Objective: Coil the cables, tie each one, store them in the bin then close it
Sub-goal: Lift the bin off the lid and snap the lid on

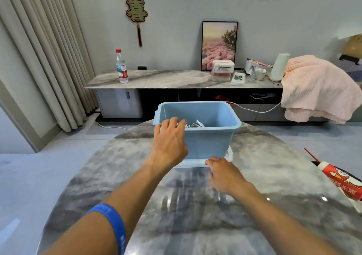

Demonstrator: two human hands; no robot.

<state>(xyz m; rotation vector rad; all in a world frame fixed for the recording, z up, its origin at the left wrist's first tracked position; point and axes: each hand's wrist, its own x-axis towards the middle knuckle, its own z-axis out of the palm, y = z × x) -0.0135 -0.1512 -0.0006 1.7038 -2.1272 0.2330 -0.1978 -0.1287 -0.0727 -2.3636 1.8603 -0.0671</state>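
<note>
A blue bin stands open at the centre of the frame, on the far part of a marbled table. White cables lie inside it, mostly hidden behind the near wall, so how they are coiled or tied cannot be made out. The bin sits on a pale flat piece, perhaps its lid, of which only a thin edge shows below the bin.

The left hand reaches over the bin's near left rim, fingers bent down over it; their tips are hidden by the wall, so I cannot tell whether they grip the rim or a cable. The right hand, lower centre and blurred, lies low on the table with relaxed fingers touching the lid's edge, holding nothing.

At the right edge a red and white tube is cut off by the frame. A bottle stands on the sideboard at upper left, a pink cloth at upper right
</note>
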